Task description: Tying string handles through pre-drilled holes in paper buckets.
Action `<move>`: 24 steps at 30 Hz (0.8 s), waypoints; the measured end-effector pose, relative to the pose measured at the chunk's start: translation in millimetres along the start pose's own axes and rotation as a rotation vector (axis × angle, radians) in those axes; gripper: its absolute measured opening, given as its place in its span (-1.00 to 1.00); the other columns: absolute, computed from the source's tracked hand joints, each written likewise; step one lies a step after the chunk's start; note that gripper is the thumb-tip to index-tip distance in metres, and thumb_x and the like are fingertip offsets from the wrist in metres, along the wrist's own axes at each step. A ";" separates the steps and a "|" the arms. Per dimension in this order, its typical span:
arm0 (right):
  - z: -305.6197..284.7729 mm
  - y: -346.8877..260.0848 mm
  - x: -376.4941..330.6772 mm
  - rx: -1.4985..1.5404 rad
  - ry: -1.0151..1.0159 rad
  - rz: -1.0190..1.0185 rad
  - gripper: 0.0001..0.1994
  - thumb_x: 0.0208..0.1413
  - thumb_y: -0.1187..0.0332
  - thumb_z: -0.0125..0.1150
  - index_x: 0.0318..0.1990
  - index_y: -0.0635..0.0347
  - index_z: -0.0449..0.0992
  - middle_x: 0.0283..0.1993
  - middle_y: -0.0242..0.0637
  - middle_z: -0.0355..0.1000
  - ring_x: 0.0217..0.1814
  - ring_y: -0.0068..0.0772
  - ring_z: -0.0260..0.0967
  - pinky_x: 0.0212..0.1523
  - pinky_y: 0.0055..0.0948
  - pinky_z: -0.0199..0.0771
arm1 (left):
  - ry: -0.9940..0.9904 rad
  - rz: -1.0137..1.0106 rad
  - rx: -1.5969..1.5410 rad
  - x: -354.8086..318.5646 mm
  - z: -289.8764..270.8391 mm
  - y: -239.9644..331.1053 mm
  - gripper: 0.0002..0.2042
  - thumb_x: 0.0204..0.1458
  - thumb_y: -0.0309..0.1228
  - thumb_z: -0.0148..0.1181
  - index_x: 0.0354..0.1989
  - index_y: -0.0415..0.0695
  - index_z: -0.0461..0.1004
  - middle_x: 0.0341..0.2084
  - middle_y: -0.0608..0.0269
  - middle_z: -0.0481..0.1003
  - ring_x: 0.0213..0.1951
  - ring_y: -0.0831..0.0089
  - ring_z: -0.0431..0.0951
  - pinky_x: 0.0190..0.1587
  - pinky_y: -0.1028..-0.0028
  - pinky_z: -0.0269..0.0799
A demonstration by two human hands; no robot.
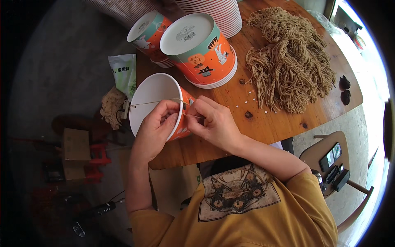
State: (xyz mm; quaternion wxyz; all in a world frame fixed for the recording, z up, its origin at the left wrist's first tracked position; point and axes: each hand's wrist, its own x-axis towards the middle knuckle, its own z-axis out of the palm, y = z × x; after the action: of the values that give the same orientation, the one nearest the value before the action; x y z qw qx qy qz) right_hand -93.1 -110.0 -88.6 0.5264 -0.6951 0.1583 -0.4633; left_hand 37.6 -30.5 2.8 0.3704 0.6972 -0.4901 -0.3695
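Observation:
A paper bucket (154, 88), white inside and orange outside, lies tilted at the table's near left edge with its mouth toward the left. Across that mouth runs a thin tan cord (150, 103), knotted at the left rim and reaching the right rim. My left hand (153, 131) is closed on the right part of the rim, its fingertips beside the cord. Outside the bucket wall, my right hand (214, 123) pinches the cord close to the rim. The fingers partly hide the spot where cord and wall meet.
Upturned stacked orange buckets (210, 57) and a smaller stack (158, 39) stand behind. A heap of tan cords (292, 61) covers the far right of the wooden table (263, 127). A green-white packet (123, 72) hangs at the left edge. A chair (341, 152) holding a phone stands right.

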 end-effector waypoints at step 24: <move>-25.5 0.3 -2.2 -0.210 -0.133 -0.106 -0.72 -0.01 0.46 0.27 -0.15 0.15 0.34 -0.47 -0.38 0.38 -0.40 -0.41 0.40 -0.21 -0.38 0.46 | 0.124 -0.020 -0.079 1.5 -16.3 -5.1 -0.93 0.20 -0.48 -0.06 -0.26 -0.20 0.33 -0.36 0.18 0.53 -0.32 0.54 0.52 -0.21 0.52 0.46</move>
State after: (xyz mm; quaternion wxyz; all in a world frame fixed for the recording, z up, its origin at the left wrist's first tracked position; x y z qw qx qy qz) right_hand -114.8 -123.5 -89.4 0.4349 -0.7829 0.1337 -0.4244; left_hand 54.3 -28.1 5.4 0.4235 0.7084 -0.4445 -0.3482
